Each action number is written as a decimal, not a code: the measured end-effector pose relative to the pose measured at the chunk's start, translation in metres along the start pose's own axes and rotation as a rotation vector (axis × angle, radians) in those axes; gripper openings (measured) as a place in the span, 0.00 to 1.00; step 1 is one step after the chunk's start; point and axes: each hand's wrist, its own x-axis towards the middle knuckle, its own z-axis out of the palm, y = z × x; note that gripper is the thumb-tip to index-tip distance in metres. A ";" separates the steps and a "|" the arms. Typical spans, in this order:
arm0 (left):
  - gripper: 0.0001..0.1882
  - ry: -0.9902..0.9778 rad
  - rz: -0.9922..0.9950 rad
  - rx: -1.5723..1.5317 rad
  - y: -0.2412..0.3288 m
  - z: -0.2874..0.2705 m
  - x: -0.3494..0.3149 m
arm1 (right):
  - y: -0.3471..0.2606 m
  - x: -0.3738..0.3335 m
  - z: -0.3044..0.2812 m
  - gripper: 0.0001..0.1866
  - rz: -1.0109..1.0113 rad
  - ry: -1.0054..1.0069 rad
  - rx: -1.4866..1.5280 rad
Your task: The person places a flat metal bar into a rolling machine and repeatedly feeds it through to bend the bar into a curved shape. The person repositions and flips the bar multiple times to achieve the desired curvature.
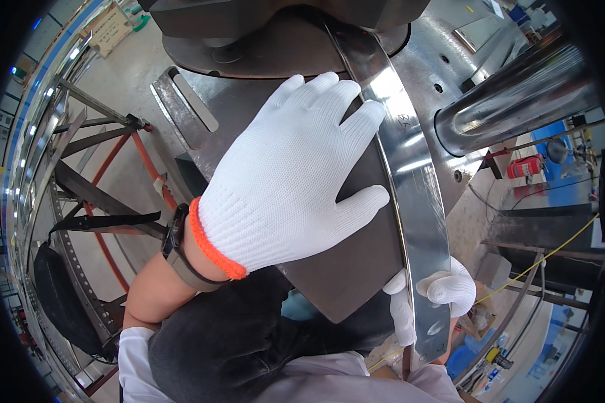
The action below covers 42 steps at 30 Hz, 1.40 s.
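My left hand (pixel 282 174), in a white knit glove with an orange cuff, lies flat with fingers apart over a dark flat plate (pixel 339 282). Its index fingertip and thumb come up to the near edge of a long, curved, shiny metal strip (pixel 417 181). The strip runs from beneath a dark machine block (pixel 212 17) down towards me. At its near end my right hand (pixel 454 289), also gloved, grips it, thumb on the face and fingers round the edge. A dark round disc (pixel 269 64) sits under the block; the strip's far end is hidden there.
A thick polished steel column (pixel 517 101) rises at the right from a metal table (pixel 427 74) with holes. A slotted metal bar (pixel 175 101) lies left of the plate. Further left stands a frame with orange bars (pixel 107 168), with a black bag (pixel 60 302) beside it.
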 end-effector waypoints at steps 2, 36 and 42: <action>0.41 0.002 0.005 0.007 -0.001 0.000 0.000 | 0.007 0.000 0.005 0.38 -0.080 0.047 0.001; 0.43 -0.006 0.024 0.046 -0.001 0.000 -0.002 | -0.002 -0.001 0.004 0.37 -0.028 0.009 -0.083; 0.43 -0.009 0.016 0.032 0.000 -0.001 0.000 | -0.007 0.001 -0.003 0.36 0.046 -0.071 -0.064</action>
